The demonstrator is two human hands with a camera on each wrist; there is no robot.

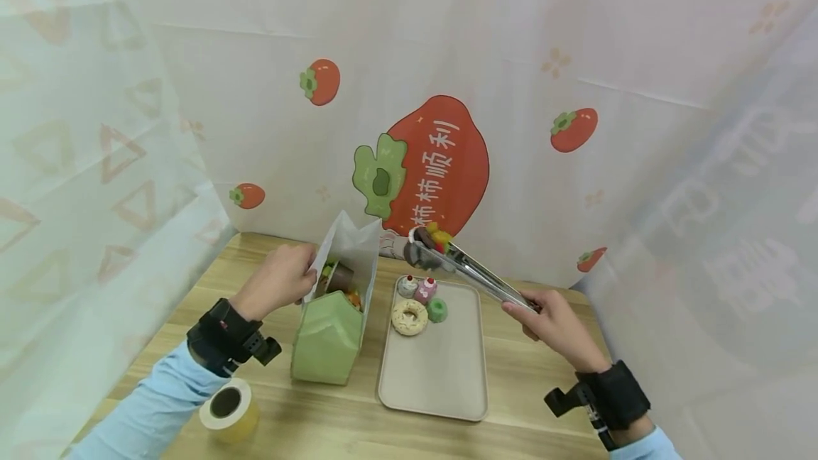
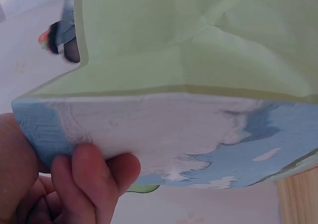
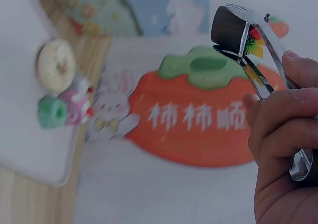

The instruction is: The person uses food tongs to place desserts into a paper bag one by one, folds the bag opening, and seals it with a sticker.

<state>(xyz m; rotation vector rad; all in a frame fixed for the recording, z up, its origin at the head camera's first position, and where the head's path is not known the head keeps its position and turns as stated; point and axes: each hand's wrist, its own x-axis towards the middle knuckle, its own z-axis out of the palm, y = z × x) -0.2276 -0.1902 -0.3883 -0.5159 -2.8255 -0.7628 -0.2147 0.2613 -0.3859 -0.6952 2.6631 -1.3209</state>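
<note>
My left hand [image 1: 279, 279] pinches the upper left edge of a green paper bag [image 1: 326, 343] that stands open on the table; in the left wrist view its side panel [image 2: 149, 129] shows blue sky and white clouds. Inside lie a dark brown cup-shaped piece [image 1: 341, 277] and something orange. My right hand [image 1: 556, 321] grips metal tongs [image 1: 482, 277], raised past the far end of the tray. Between the tong tips is a small toy cake with a dark brown base [image 3: 227, 30] and a yellow and red fruit top [image 1: 438, 236], up to the right of the bag's mouth.
Right of the bag lies a beige tray [image 1: 441, 375]. At its far left are a cream donut [image 1: 410, 316], a green ring cake [image 1: 437, 310], a pink cupcake [image 1: 425, 291] and a pale cupcake [image 1: 407, 287]. A tape roll [image 1: 239, 421] stands near my left forearm. Printed curtains surround the table.
</note>
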